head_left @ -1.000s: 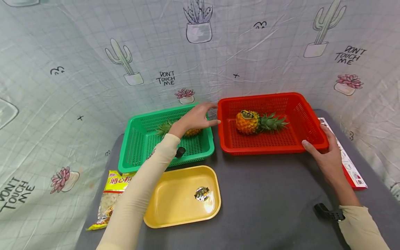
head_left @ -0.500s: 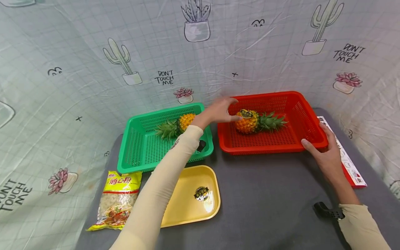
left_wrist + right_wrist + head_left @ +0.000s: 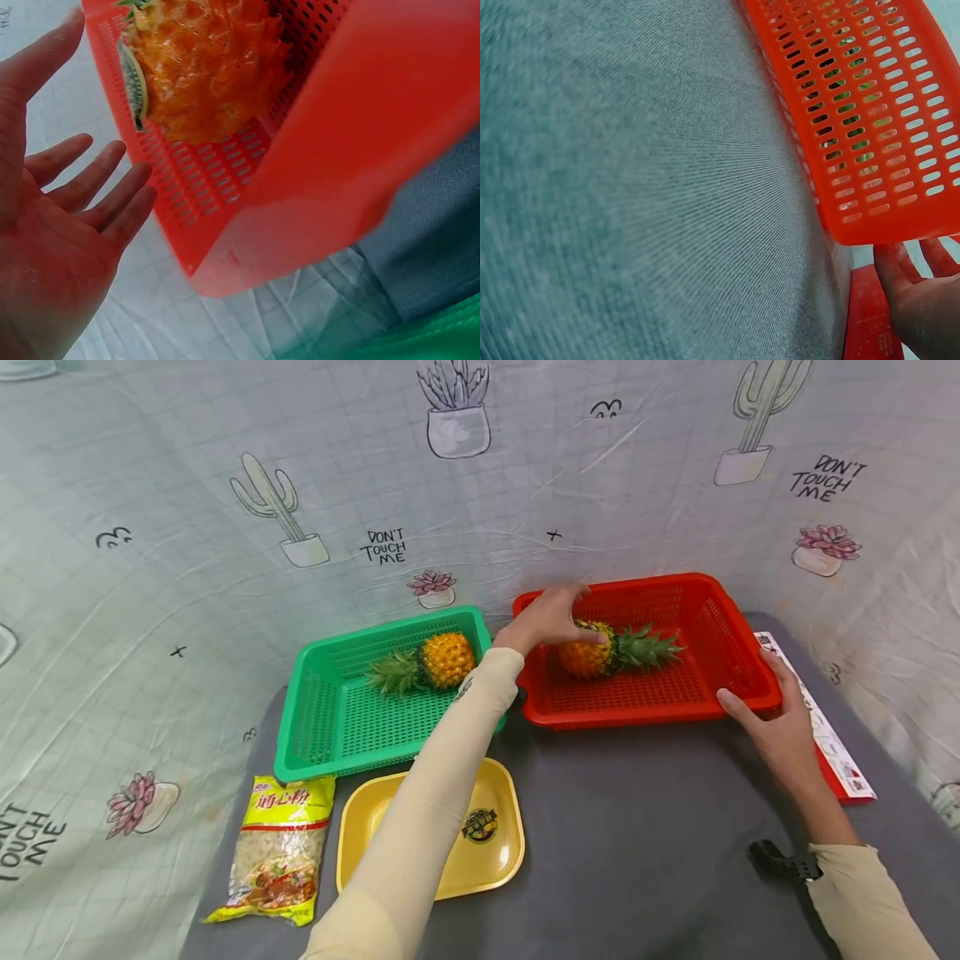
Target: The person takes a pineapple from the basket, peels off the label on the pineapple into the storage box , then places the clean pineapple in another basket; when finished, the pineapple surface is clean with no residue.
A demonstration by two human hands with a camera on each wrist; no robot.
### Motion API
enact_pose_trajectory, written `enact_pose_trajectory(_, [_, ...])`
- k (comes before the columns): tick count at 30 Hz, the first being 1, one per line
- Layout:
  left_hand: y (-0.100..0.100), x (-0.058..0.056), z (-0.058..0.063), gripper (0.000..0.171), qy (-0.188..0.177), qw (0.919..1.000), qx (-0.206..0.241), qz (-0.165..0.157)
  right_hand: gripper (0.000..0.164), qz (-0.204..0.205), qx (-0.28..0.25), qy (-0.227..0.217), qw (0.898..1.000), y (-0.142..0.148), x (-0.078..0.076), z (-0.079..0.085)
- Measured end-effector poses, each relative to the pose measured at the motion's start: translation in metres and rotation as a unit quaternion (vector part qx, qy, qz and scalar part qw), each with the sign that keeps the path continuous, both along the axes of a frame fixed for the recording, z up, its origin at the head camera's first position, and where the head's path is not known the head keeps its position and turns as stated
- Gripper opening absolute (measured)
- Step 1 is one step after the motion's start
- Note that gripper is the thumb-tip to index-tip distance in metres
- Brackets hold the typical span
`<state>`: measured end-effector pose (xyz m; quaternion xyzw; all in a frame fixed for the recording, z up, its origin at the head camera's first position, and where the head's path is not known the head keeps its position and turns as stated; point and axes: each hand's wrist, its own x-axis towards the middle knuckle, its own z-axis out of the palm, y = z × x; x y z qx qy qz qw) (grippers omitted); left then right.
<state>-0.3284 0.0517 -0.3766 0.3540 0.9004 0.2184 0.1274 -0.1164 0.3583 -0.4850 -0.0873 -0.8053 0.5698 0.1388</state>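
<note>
Above the body of a pineapple (image 3: 585,662) lying in the red basket (image 3: 693,681), my left hand (image 3: 551,618) reaches over the basket's left end. Its fingers are spread, and a gap separates them from the pineapple (image 3: 206,71) in the left wrist view. The fruit's green crown points right, and the hand partly covers its dark label. My right hand (image 3: 787,735) holds the basket's front right corner, thumb at the front rim and fingers round the right end. In the right wrist view, the fingers of that hand (image 3: 922,304) meet the basket's end.
A green basket (image 3: 360,762) with another pineapple (image 3: 447,660) stands left. In front of it are a yellow tray (image 3: 498,868), partly behind my left sleeve, and a bag of pasta (image 3: 281,852). A red-and-white box (image 3: 832,739) lies at right. Printed cloth (image 3: 525,493) hangs behind.
My left hand has moved right, from over the green basket to over the pineapple in the red basket. The right hand stays at its corner. The view has shifted slightly.
</note>
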Motion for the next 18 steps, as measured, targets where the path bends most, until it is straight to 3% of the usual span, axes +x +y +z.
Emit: enact_pose_trajectory(18, [0.031, -0.008, -0.03, 0.097, -0.012, 0.9983, -0.055, -0.012, 0.083, 0.0, -0.008, 0.013, 1.0, 0.0, -0.004, -0.001])
